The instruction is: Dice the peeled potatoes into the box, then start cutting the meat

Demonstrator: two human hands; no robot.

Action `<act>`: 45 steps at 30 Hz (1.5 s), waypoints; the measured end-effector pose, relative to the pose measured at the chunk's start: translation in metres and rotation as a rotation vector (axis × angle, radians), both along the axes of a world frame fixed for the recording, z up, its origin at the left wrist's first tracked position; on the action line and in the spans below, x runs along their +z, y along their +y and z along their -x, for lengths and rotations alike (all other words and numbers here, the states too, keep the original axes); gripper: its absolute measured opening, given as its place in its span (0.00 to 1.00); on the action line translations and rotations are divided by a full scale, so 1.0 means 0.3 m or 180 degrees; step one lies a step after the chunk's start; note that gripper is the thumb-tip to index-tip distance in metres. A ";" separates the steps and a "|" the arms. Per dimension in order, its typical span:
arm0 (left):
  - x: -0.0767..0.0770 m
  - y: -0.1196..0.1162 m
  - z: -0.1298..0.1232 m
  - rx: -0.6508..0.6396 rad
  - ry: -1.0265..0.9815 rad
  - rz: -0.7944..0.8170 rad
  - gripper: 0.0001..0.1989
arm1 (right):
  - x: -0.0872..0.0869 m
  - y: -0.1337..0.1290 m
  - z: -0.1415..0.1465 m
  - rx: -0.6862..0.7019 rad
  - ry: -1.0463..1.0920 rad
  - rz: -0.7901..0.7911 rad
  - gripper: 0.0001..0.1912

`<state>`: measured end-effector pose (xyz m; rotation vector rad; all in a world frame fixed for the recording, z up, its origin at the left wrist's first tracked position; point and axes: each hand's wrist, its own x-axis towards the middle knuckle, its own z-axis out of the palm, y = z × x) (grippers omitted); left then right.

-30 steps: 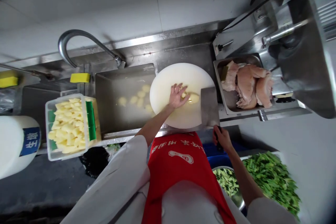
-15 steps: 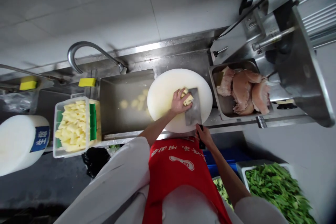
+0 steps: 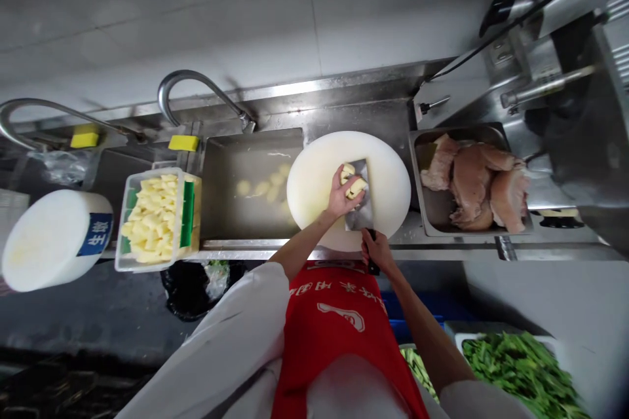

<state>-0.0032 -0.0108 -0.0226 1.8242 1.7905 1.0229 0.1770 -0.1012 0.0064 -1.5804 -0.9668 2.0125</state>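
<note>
On the round white cutting board (image 3: 314, 170), my left hand (image 3: 338, 198) is closed around several cut potato pieces (image 3: 356, 188), its fingers spread over their sides. The pieces overlap the flat blade of a cleaver (image 3: 362, 215), which lies tilted low at the board's middle. My right hand (image 3: 376, 251) grips the cleaver's black handle at the board's near edge. Exactly how far the blade reaches under the potato is hidden by my left hand.
Left of the board, a sink (image 3: 226, 209) holds water and peeled potatoes (image 3: 272, 186). A clear tub (image 3: 122, 242) of potato chunks stands beyond it. Raw meat (image 3: 472, 183) fills a metal pan (image 3: 417, 209) at right. Leafy greens (image 3: 521, 366) sit below.
The view has swung, so the counter appears farther right. Relative to the board, the cleaver blade has moved left, farther beneath the potato pieces. Both hands keep their holds.
</note>
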 end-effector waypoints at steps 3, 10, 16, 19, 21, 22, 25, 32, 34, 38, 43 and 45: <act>0.017 -0.019 0.016 0.0019 -0.0053 0.0021 0.24 | 0.022 -0.016 0.020 0.0057 0.0062 0.0032 0.26; 0.155 -0.166 0.316 0.0353 0.0045 -0.0171 0.24 | 0.094 -0.104 0.277 0.0461 -0.0006 -0.0311 0.27; 0.321 -0.581 0.984 0.1524 0.0508 -0.0458 0.24 | 0.160 -0.282 0.898 0.1676 0.0571 -0.0667 0.28; 0.333 -0.828 1.341 0.2148 0.0591 -0.0516 0.24 | 0.198 -0.407 1.269 0.2162 0.0755 -0.0700 0.27; 0.299 -0.959 1.540 0.2505 0.0566 -0.0514 0.24 | 0.219 -0.478 1.475 0.2375 0.0634 -0.0796 0.25; 0.275 -1.009 1.620 0.2651 0.0549 -0.0479 0.24 | 0.228 -0.505 1.554 0.2462 0.0506 -0.0876 0.24; 0.195 -1.090 1.782 0.2803 0.0722 -0.0032 0.27 | 0.250 -0.537 1.674 0.2463 0.0056 -0.1048 0.23; 0.133 -0.952 1.955 0.2420 0.1411 0.1186 0.29 | 0.300 -0.477 1.486 0.1393 -0.0314 -0.0893 0.28; 0.133 -0.884 2.008 0.2165 0.1458 0.1276 0.28 | 0.317 -0.475 1.401 0.1016 -0.0457 -0.0881 0.30; 0.143 -0.785 2.051 0.1678 0.1483 0.1225 0.25 | 0.360 -0.506 1.211 0.0227 -0.0840 -0.0980 0.30; 0.157 -0.658 1.900 0.1337 0.1143 0.0316 0.21 | 0.426 -0.565 0.903 -0.0212 -0.2459 -0.1359 0.27; 0.144 -0.578 1.757 0.0780 0.0764 0.0138 0.18 | 0.435 -0.583 0.775 -0.0221 -0.3171 -0.1403 0.25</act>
